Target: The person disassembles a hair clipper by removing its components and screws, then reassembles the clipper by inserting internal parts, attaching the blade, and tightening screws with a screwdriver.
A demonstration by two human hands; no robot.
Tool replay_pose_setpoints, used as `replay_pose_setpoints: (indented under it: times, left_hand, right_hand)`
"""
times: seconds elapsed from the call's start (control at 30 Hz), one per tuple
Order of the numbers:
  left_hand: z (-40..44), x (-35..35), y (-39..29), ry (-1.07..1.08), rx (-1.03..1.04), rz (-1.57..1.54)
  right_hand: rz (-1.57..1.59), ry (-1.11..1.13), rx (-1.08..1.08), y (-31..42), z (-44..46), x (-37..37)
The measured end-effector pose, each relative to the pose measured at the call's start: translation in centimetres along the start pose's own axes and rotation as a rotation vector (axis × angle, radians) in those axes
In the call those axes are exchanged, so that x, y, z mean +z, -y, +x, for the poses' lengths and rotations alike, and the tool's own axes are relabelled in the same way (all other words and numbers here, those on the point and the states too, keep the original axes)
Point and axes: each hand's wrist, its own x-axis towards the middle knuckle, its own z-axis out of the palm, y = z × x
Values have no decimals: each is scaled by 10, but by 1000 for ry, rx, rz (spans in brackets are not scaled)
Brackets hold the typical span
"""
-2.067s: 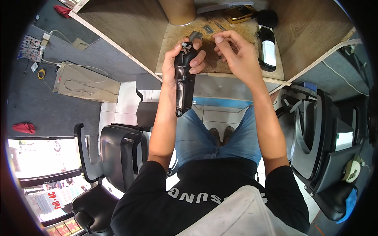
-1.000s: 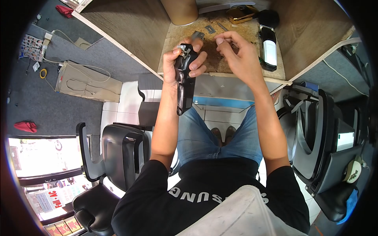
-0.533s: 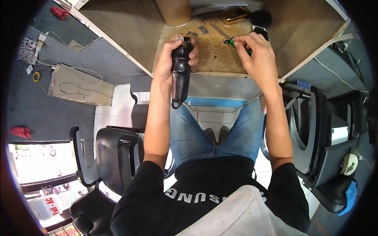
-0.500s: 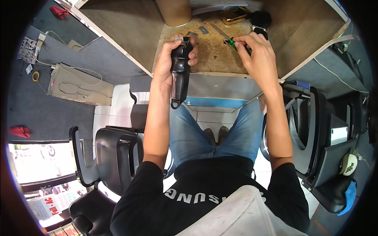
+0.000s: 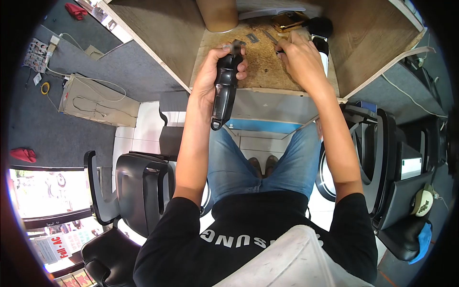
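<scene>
My left hand (image 5: 210,71) is wrapped round a black hair clipper (image 5: 224,91), its blade end up and its hanging loop towards me. The thumb lies by the clipper's top, where a metal part (image 5: 235,46) shows, blurred. Over the shelf, my right hand (image 5: 305,60) has its fingers curled at a screwdriver (image 5: 270,37); only the thin shaft shows, and the hand hides the handle. A small flat metal plate (image 5: 252,38) lies between the two hands. Close beside my right hand is a black and white clipper (image 5: 321,47), partly covered.
Hair clippings cover the wooden shelf (image 5: 258,79). At its back stand a brown cylinder (image 5: 217,16), a gold-coloured clipper (image 5: 289,20) and a dark brush (image 5: 319,27). Wooden side walls (image 5: 158,33) flank it. Black chairs (image 5: 143,186) stand to my left and right.
My right hand has turned and moved forward over the screwdriver, covering its green handle. More of the black and white clipper shows. The clipper in my left hand has tilted slightly.
</scene>
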Motion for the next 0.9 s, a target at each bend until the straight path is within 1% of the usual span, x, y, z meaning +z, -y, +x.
replay_pose_setpoints:
  times: [0.13, 0.23, 0.33, 0.37, 0.47, 0.6, 0.67, 0.77, 0.9]
  left_hand:
    - [0, -1, -1, 5, -17, -21]
    - [-1, 1, -1, -8, -29, -23]
    - [-2, 3, -3, 24, -58, -13]
    - [-2, 4, -4, 44, -72, -9]
    - [-3, 6, -3, -58, -69, 24]
    - [-5, 11, -3, -84, -94, 3]
    - [-5, 10, -3, -82, -113, -10]
    - [-5, 13, -1, -131, -60, 1]
    - [-6, 16, 1, -115, -54, 13]
  right_hand:
    - [114, -17, 16, 8, 5, -3]
    - [423, -147, -24, 22, 9, -12]
    - [794, -69, 56, 43, 3, -12]
    - [858, -106, 24, 50, 1, -12]
    - [939, -148, -14, 55, 1, -4]
    - [939, -132, -25, 57, 0, -2]
    - [917, -161, -28, 56, -2, 1]
    - [905, -209, -39, 56, -2, 2]
    - [939, -268, -51, 56, -3, 4]
